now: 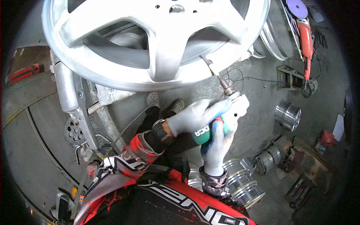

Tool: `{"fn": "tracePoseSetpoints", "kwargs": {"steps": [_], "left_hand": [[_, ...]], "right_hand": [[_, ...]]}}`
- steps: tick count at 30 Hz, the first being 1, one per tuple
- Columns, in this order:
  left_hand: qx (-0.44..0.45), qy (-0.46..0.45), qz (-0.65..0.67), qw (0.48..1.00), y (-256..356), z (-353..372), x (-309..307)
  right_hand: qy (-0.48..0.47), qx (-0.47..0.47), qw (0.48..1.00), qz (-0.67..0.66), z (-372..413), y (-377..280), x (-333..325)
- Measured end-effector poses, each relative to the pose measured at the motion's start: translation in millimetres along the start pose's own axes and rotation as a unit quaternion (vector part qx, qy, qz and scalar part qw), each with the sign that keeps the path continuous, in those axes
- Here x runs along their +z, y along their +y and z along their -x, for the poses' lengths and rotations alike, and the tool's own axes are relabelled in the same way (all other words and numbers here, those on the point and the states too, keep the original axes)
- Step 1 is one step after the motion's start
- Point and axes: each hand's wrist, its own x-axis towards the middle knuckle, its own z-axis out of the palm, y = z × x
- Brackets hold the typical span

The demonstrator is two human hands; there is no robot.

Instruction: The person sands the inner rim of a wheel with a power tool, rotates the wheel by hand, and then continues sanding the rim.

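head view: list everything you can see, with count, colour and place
wheel: 1, silver, top centre
grinder: 1, green and white, centre, bit up at the wheel's rim
angle grinder: 1, red, top right
disc: 1, purple, top right above the angle grinder
small rims: several, shiny metal, floor at lower right
red tool: 1, red, left edge, too dim to identify
watch: 1, black, on the left wrist
left hand: 1, grey glove, wrapped over the grinder
right hand: 1, grey glove with blue tips, gripping the grinder from below
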Motion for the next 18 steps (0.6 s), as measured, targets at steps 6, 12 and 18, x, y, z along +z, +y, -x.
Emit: {"fn": "tracePoseSetpoints", "kwargs": {"steps": [6,12,18], "left_hand": [[0.107,0.041,-0.209,0.971,-13,21,8],[-0.01,-0.036,-0.028,0.999,-24,-16,6],[0.014,-0.035,-0.082,0.996,-17,3,3]], "right_hand": [[-0.024,0.007,1.0,0.015,12,-2,4],[0.011,-0.035,0.999,-0.009,-14,-12,8],[-0.002,-0.035,0.998,0.048,-4,-8,5]]}}
